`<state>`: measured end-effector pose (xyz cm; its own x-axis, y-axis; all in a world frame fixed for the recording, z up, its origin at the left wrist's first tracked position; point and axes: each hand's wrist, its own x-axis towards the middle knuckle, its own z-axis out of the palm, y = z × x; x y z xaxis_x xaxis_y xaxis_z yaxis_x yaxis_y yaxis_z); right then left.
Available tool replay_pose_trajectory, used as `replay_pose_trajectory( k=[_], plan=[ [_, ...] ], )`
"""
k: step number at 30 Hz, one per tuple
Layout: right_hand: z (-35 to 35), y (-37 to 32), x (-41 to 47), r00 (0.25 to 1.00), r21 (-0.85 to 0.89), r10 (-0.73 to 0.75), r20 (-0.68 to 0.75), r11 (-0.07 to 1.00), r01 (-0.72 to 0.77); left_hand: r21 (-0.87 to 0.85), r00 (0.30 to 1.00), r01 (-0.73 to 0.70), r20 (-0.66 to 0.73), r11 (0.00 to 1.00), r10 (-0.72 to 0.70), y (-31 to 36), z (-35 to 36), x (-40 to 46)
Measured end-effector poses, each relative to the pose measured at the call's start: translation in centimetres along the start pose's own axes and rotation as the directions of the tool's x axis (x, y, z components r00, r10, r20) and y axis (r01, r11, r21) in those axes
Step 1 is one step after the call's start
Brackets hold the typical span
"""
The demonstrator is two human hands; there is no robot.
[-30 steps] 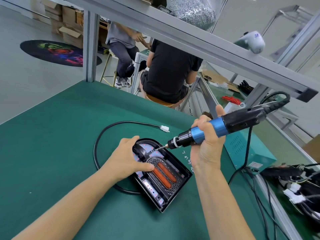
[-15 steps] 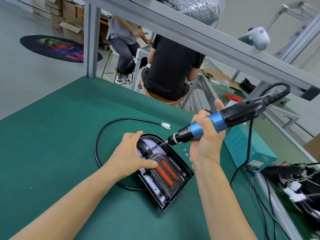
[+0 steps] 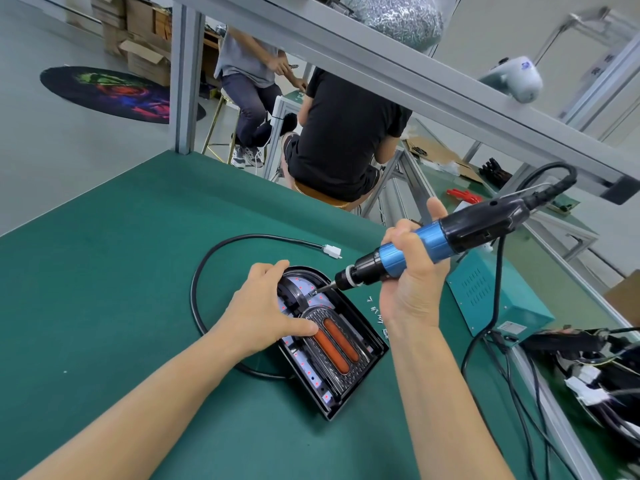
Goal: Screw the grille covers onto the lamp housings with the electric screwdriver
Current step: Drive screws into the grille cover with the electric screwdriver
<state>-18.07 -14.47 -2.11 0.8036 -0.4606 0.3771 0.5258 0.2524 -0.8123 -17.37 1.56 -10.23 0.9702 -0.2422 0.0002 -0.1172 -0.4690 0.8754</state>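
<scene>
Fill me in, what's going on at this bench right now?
A person is fastening a grille cover onto a black lamp housing lying on the green bench mat. The right hand grips the blue electric screwdriver, held at a slant, with its bit on a screw near the housing's rounded end. The left hand rests on the housing and steadies it. Loose screws lie on the mat beside the housing, and its black cable loops round behind.

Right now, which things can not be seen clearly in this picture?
- Lamp housing, head view: left hand covers its left part.
- Loose screws: too small to count.
- Cable pile at the right edge: blurred and cut off.
- Electric screwdriver grip: hidden by right hand.
</scene>
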Motion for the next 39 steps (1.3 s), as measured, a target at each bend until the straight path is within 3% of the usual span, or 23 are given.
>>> replay_pose_trajectory(
  k=[17,25,31,39],
  plan=[
    [0.4,-0.1,0.4,0.982,-0.064,-0.007,0.189,0.998,0.019,-0.077,0.999,-0.041,-0.032,0.996,0.039,0.1,0.4,0.0],
    [-0.4,0.1,0.2,0.979,-0.145,0.038,0.201,0.989,-0.008,-0.147,0.999,0.002,-0.046,0.989,-0.009,-0.5,0.6,-0.1],
    [-0.9,-0.2,0.0,0.972,-0.112,0.108,0.211,0.990,-0.086,-0.164,0.998,0.004,-0.059,0.987,-0.014,-0.7,0.8,0.1],
    [-0.9,-0.3,0.4,0.917,-0.152,0.106,0.385,0.987,-0.051,-0.161,0.998,-0.004,-0.064,0.987,-0.006,-0.8,0.8,0.3]
  ],
)
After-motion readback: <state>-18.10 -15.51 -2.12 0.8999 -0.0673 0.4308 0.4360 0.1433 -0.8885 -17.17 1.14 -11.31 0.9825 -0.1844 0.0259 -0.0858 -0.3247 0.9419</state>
